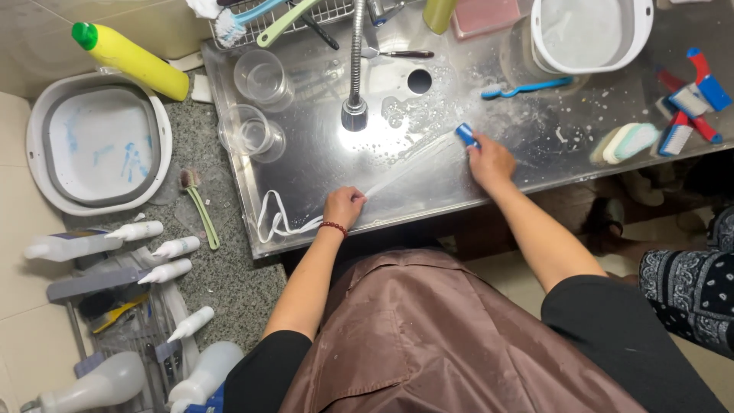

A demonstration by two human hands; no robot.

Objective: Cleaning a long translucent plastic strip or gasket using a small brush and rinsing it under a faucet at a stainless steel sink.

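Observation:
My left hand [344, 206] pinches a white shoelace [283, 223] against the front edge of a steel sink [321, 164]. The lace stretches taut up to the right, under my right hand [489, 162]. That hand grips a blue brush [466, 135] and presses it on the lace. The lace's loose end loops over the sink's front left rim. A red bead bracelet sits on my left wrist.
A flexible faucet [355, 76] hangs over the sink near two clear cups [260, 76]. A white tub [592, 34], a blue toothbrush [524, 88] and several brushes [688, 103] lie right. A yellow bottle [130, 57], white basin [99, 145] and spray bottles [164, 248] stand left.

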